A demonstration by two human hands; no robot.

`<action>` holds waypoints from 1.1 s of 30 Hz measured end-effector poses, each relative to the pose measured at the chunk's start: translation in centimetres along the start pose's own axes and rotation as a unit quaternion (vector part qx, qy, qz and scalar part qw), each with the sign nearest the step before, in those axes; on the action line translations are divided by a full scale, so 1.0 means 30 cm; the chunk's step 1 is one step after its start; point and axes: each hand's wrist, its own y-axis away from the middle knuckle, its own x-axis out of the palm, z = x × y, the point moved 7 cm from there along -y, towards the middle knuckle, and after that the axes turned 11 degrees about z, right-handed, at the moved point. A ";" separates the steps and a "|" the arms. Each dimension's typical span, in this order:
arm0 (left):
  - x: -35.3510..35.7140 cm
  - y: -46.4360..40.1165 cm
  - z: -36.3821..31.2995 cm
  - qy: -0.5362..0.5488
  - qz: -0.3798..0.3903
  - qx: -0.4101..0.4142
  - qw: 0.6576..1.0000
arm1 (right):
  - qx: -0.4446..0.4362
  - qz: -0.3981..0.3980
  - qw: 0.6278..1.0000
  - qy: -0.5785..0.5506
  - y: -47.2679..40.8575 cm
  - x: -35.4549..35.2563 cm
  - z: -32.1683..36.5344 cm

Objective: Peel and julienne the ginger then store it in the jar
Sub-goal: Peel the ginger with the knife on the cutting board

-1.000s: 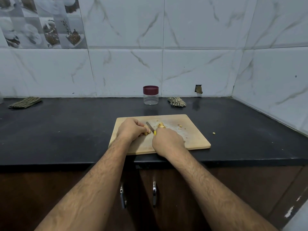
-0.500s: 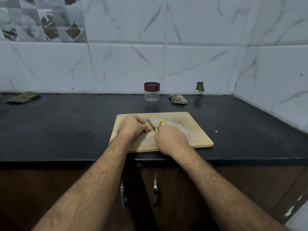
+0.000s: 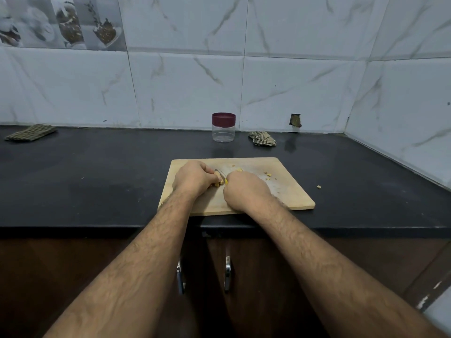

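On the wooden cutting board [image 3: 290,191], my left hand [image 3: 195,178] pins a small piece of ginger [image 3: 219,182] under its fingertips. My right hand [image 3: 246,191] grips a knife [image 3: 219,173] with a yellow handle; the blade points away from me and rests against the ginger. A cut yellow ginger piece [image 3: 239,170] lies just beyond the blade, and small bits [image 3: 268,176] are scattered on the board's right half. The clear jar [image 3: 223,128] with a maroon lid stands shut near the wall behind the board.
A crumpled checked cloth [image 3: 262,139] lies right of the jar and a folded one [image 3: 30,132] at the far left. One ginger bit [image 3: 319,187] sits on the black counter [image 3: 97,179] right of the board. Tiled walls close the back and right side.
The hands stay in the same place on the board, with only a small shift of the knife against the ginger. The camera has tilted slightly.
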 end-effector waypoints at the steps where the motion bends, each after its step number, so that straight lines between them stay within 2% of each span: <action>1: 0.000 0.002 0.000 -0.002 -0.001 0.000 1.000 | 0.001 0.001 1.000 0.004 0.012 0.005 -0.002; 11: -0.005 0.016 -0.003 -0.003 0.001 -0.004 1.000 | -0.007 -0.013 1.000 0.026 0.164 0.030 -0.030; 17: -0.004 0.013 -0.001 0.001 0.014 -0.006 1.000 | 0.022 -0.019 0.999 -0.019 0.145 0.004 -0.061; 24: -0.003 0.005 0.004 0.000 0.015 -0.009 1.000 | 0.017 -0.057 0.997 -0.041 0.106 -0.002 -0.045; 33: -0.002 -0.006 0.009 -0.001 0.012 -0.012 1.000 | 0.012 -0.043 0.998 -0.035 0.079 0.013 -0.027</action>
